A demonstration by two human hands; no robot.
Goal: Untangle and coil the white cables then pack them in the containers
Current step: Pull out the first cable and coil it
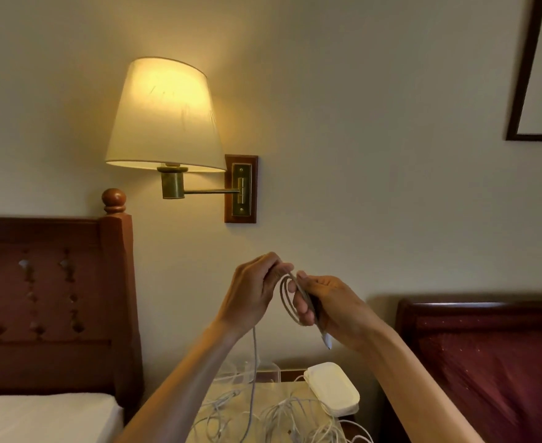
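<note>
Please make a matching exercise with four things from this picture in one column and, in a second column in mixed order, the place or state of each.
Things:
1. wall lamp
2. coiled cable
3. white container
4. loose cables

Places or states:
A. tangled on the nightstand
B. held between left hand and right hand
C. lit, above the headboard
D. closed, beside the tangle

Pairs: 1-C, 2-B, 3-D, 4-A

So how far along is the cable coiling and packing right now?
Early on. Nothing visibly packed yet: the lidded white container sits shut on the nightstand, another is clear. In hand: the right hand holds a few loops of white cable while the left hand feeds it. Left: the loose tangle below.
</note>
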